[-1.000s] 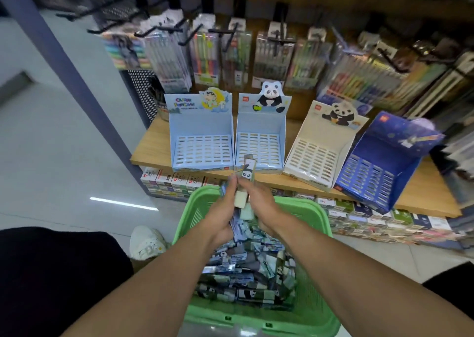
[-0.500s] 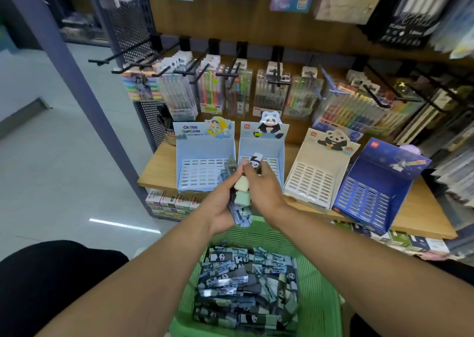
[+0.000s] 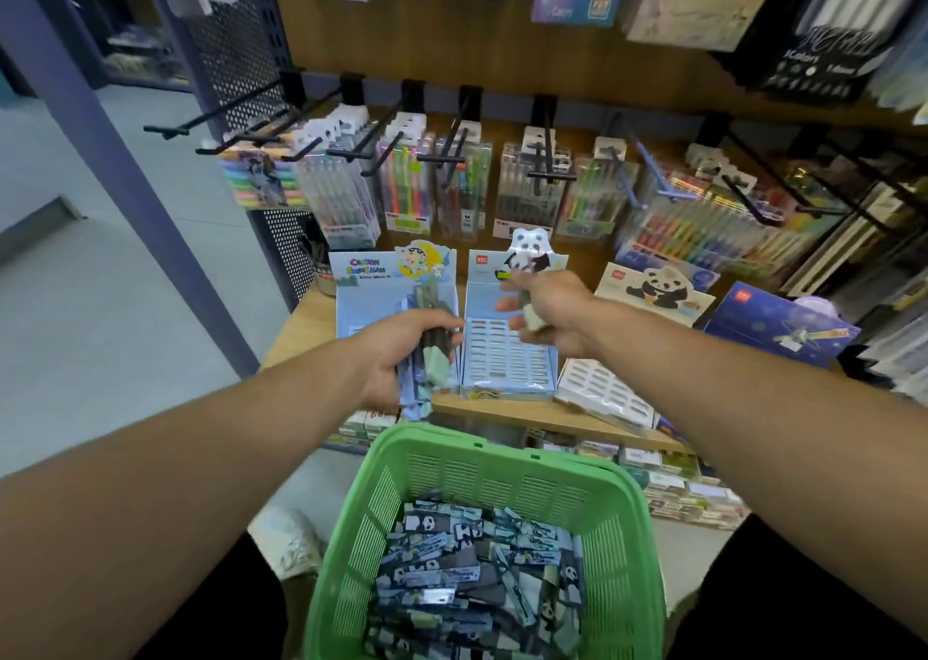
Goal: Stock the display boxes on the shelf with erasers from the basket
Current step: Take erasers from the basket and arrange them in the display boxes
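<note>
A green basket (image 3: 482, 463) in front of me holds several panda-wrapped erasers (image 3: 452, 574). My left hand (image 3: 396, 353) grips a bunch of erasers (image 3: 427, 338) in front of the left light-blue display box (image 3: 396, 283). My right hand (image 3: 552, 313) holds a single eraser (image 3: 530, 315) above the slotted tray of the second light-blue box (image 3: 507, 358), the one with a panda header. To the right on the wooden shelf (image 3: 502, 411) stand a white panda box (image 3: 607, 393) and a dark-blue box (image 3: 778, 328); their slots that show hold nothing.
Pen packs (image 3: 407, 182) hang on black hooks (image 3: 361, 152) above the boxes. Small boxed goods (image 3: 668, 484) line the shelf below the wooden edge. A blue-grey post (image 3: 125, 157) stands at the left, with open floor beyond. A white shoe (image 3: 291, 539) shows beside the basket.
My hands rose from the basket and came apart: the left stays with the bunch at the left box, the right carried one eraser over the second box. The view tilted upward.
</note>
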